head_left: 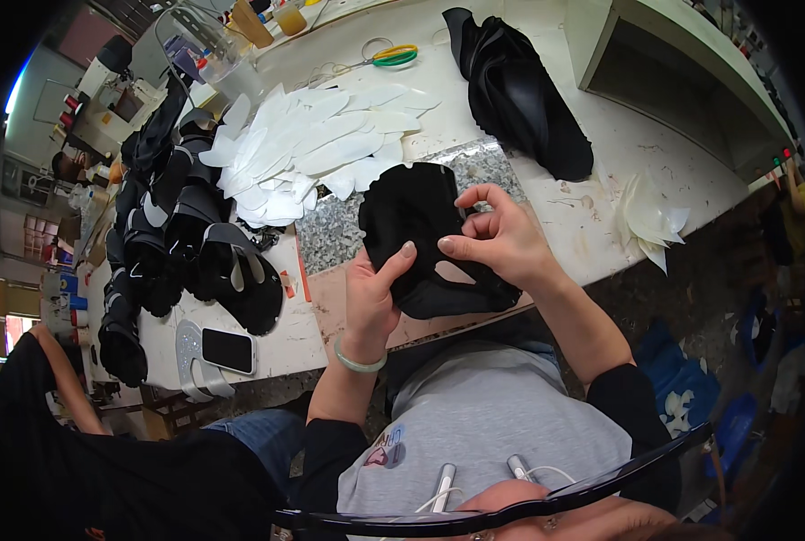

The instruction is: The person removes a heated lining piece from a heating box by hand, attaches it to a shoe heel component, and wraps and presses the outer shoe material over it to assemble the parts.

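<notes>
A black shoe upper (411,212), soft and dark with a cut-out opening low in its middle, is held up over a speckled stone slab (326,239). My left hand (373,293) grips its lower left edge, with the thumb pressed on top and the other fingers hidden beneath. At its right side my right hand (501,234) is closed, the thumb lying on the black material and the fingers curled along the edge. Just beyond the upper spreads a heap of thin white curved shoe stiffeners (330,135).
Several finished-looking black uppers (186,225) are piled at left. A phone (229,351) lies on a silvery piece (190,352). Farther back are scissors (393,56), folded black pieces (529,99) and an open box (682,81). Loose white pieces (650,216) sit right. A person's arm (67,383) is left.
</notes>
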{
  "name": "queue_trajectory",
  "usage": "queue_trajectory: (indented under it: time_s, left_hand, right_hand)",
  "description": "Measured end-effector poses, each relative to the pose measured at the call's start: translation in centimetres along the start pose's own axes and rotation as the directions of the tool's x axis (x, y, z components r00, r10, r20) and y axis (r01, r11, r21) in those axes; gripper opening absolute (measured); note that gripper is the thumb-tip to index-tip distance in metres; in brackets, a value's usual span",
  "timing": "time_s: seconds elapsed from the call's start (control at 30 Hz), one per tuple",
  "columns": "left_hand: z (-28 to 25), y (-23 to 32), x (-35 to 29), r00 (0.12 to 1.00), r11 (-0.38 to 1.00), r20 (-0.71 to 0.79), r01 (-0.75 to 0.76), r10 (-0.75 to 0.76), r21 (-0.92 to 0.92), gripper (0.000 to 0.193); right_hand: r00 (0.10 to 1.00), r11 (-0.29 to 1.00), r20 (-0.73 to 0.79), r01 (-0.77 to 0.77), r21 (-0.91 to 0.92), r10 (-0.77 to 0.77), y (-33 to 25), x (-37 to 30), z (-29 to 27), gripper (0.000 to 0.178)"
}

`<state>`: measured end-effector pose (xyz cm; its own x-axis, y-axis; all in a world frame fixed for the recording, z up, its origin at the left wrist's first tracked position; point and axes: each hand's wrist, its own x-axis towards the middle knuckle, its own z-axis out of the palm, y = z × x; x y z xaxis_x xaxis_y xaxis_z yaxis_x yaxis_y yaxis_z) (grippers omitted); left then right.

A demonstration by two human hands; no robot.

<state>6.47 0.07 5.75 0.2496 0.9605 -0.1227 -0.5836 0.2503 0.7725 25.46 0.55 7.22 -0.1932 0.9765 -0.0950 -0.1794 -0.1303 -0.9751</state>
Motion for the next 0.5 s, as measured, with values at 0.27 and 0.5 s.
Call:
queue_trajectory:
  time_s: [0.27, 0.5]
  left_hand:
    - [-2.0, 0.4, 2.0, 1.0, 1.0, -0.008, -0.011, 0.011, -0.021, 0.034]
    - [-4.2, 3.7, 1.7, 0.996, 0.992, 0.069, 0.052, -0.06, 0.118, 0.025]
  right_hand:
    - [0.995, 0.985, 0.059, -0.073, -0.155, 0.083, -0.2, 1.0, 0.1, 0.048]
    - [0.991, 0.939, 0.134, 0.034, -0.343, 0.014, 0.6, 0.0, 1.5, 0.043]
